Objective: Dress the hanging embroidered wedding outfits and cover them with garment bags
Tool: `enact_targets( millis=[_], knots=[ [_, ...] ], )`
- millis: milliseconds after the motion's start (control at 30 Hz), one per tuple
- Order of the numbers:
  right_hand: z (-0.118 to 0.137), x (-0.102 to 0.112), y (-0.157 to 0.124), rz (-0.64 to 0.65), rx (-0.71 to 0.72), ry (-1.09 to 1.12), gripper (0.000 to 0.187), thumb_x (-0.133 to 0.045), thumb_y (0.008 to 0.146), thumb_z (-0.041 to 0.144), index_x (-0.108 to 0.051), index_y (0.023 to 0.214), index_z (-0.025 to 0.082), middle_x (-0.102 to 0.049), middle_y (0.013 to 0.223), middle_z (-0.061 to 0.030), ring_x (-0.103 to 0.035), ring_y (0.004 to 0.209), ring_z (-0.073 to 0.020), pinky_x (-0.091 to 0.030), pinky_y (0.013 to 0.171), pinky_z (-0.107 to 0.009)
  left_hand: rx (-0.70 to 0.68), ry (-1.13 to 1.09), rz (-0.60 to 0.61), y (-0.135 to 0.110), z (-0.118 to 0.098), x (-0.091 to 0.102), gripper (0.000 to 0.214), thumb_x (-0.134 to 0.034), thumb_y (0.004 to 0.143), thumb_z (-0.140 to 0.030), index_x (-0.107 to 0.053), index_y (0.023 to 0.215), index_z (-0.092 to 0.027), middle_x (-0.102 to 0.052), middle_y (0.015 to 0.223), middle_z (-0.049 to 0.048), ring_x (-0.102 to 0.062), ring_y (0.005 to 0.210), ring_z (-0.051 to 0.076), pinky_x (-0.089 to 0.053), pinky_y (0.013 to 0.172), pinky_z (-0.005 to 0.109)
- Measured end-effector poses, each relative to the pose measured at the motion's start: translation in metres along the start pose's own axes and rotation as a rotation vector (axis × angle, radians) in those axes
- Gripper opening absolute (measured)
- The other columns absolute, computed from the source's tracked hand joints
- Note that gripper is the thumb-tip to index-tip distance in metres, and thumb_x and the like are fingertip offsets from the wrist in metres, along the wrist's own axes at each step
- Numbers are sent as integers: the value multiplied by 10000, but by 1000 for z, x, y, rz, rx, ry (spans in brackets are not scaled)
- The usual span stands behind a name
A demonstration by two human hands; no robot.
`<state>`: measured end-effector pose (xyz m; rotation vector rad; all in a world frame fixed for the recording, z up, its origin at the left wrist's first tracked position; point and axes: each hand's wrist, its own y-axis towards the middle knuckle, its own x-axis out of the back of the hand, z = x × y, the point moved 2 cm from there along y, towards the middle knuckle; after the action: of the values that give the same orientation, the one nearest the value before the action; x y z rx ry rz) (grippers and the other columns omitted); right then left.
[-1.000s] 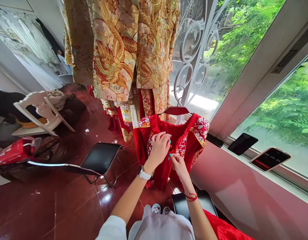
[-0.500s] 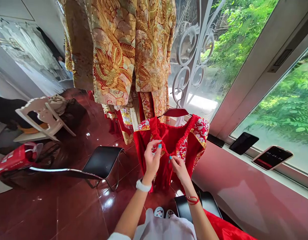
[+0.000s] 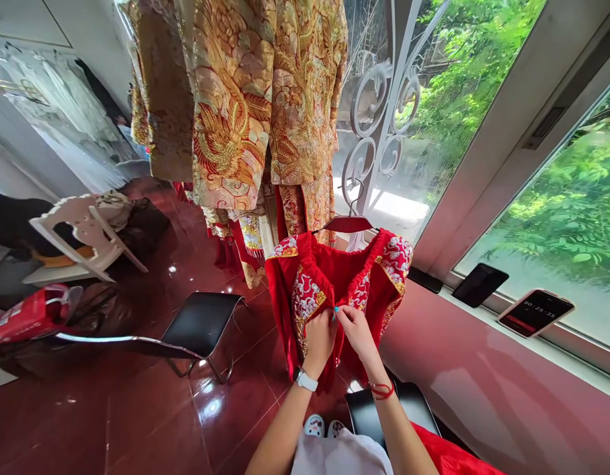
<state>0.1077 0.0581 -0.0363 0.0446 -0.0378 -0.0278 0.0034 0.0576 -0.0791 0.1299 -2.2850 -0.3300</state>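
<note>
A red embroidered jacket point(image 3: 309, 297) with silver and gold patterned panels hangs in front of me on a dark red hanger point(image 3: 351, 224). At the front opening, just below the neckline, my left hand point(image 3: 320, 338) is closed with bent fingers on the fabric edge. My right hand point(image 3: 357, 333) pinches the opposite edge, so the thumbs and fingertips of both hands meet. Whatever small fastening lies between the fingertips is hidden. Below my hands the two front panels fall loosely.
Gold embroidered garments point(image 3: 235, 119) hang behind the jacket. A black chair point(image 3: 203, 323) stands left, another black seat point(image 3: 364, 412) close below. Two phones, one dark point(image 3: 480, 285) and one showing a timer point(image 3: 537, 313), lean on the window ledge at right.
My left hand has come down from the raised collar area to the front edge, beside my right hand. The right hand stays nearly in place, and the left embroidered panel is now uncovered.
</note>
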Motion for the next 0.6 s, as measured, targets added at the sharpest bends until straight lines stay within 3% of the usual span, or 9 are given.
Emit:
enact_targets(
  millis=[167,300,400,467,533,600],
  knots=[
    [17,5,27,4,-181,165,385,-615,648,585,-501,598,221,-203,455,113,-128,442,-65,-125,439,-261,-129,-73,85,7,-3,9,136,-536,906,-113,-638,870,-195,-714,765,56,-676,672,194,-402,603,258],
    [34,10,31,75,-98,129,385,-603,689,551,-432,562,231,-246,477,93,-165,460,-68,-159,458,-263,-147,-235,167,9,-3,32,154,-511,894,-126,-621,810,-193,-664,700,16,-585,598,154,-383,590,251],
    [45,28,32,77,26,-98,403,-577,751,557,-450,570,220,-357,512,48,-295,510,-100,-247,500,-269,-206,-337,234,27,-4,70,169,-527,896,-210,-594,741,-200,-598,641,-21,-522,571,135,-371,563,241],
    [57,47,41,-150,150,-279,380,-536,818,559,-540,700,198,-509,640,-4,-422,603,-142,-348,576,-282,-214,-410,47,59,-6,106,185,-517,919,-286,-602,779,-200,-604,688,-15,-531,609,135,-395,572,236],
    [70,66,57,-503,268,-436,408,-519,857,569,-580,969,181,-609,901,-74,-522,771,-203,-438,711,-331,-186,-419,-224,105,-11,140,216,-498,946,-332,-622,842,-189,-630,751,7,-552,660,141,-432,609,244],
    [80,73,78,-759,338,-597,583,-574,833,580,-499,1226,157,-565,1169,-164,-533,1006,-288,-460,872,-426,-166,-359,-304,156,-21,163,241,-526,960,-364,-646,903,-163,-663,820,36,-582,707,152,-476,657,268]
  ],
)
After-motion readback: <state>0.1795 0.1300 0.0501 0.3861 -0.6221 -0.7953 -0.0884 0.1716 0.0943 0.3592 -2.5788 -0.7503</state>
